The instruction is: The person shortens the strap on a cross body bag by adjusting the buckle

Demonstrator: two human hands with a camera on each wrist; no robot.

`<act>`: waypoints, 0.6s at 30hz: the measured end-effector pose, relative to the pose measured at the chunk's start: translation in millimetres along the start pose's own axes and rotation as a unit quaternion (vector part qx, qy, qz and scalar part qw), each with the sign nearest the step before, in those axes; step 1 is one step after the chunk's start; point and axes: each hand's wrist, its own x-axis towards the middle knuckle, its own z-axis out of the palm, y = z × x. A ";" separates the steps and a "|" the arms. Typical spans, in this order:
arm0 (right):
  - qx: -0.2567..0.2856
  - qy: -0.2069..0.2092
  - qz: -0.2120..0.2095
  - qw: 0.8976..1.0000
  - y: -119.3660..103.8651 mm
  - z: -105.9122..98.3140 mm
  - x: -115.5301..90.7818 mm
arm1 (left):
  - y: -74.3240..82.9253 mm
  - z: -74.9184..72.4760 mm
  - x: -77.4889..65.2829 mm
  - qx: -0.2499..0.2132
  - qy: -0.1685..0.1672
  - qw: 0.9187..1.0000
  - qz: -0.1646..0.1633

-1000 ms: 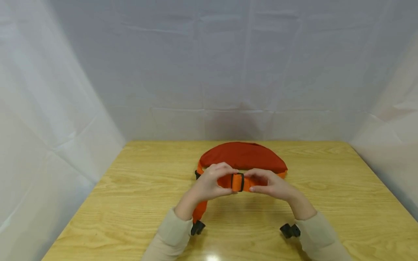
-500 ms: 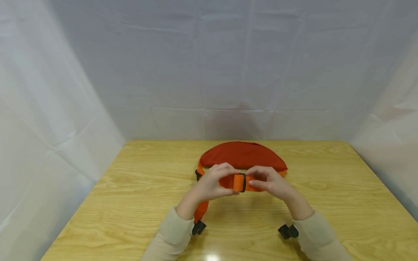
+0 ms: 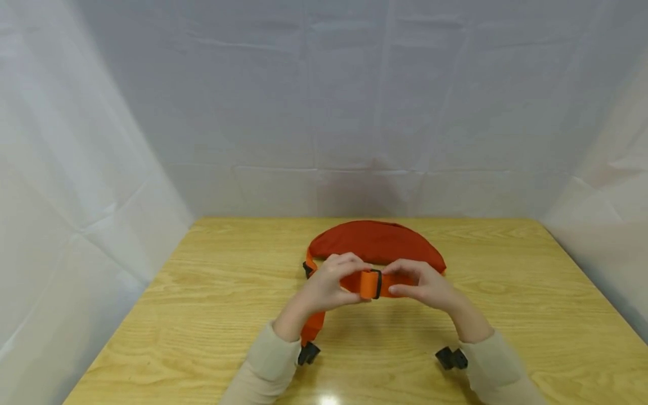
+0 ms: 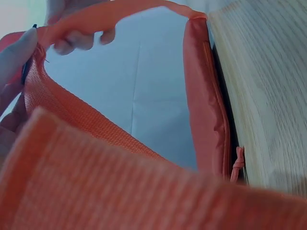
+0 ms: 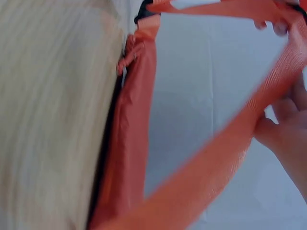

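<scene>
A red waist pack (image 3: pixel 377 242) lies on the table with its orange strap (image 3: pixel 397 285) raised in front of it. My left hand (image 3: pixel 326 284) pinches the strap at the black slider buckle (image 3: pixel 378 284), fingers on the upper edge and thumb below. A short loop of strap shows beside the buckle. On the other side, my right hand (image 3: pixel 425 284) holds the strap between thumb and fingers. In the right wrist view the right thumb and palm (image 5: pixel 288 136) are against the webbing. The left wrist view shows the left fingers (image 4: pixel 17 55) at the buckle's edge.
The pack stands on a wooden table (image 3: pixel 212 298) with pale sheeting (image 3: pixel 283 112) behind and at both sides. Another black fitting (image 3: pixel 307 270) joins the strap at the pack's left end. Strap hangs below the left hand. Small black pieces (image 3: pixel 451 358) sit beside the cuffs.
The slider buckle has shifted slightly right since a second ago. The right thumb moved up onto the strap's front, then slid a little down and right. The left hand hardly moved.
</scene>
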 end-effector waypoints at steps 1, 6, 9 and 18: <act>-0.012 -0.011 -0.001 1.000 -0.3 -1.6 -1.3 | -0.5 -0.2 -0.6 0.002 0.001 1.000 0.001; -0.017 -0.047 -0.017 0.999 -0.7 -7.4 -2.7 | -2.0 -1.5 -1.6 0.000 0.009 1.000 0.005; 0.007 -0.047 -0.026 0.999 0.1 -8.3 -2.3 | -1.9 -1.5 -0.9 -0.007 0.007 1.000 0.010; 0.008 -0.024 -0.017 1.000 0.7 -5.3 -2.9 | -0.5 2.2 -0.8 -0.025 -0.002 1.000 0.003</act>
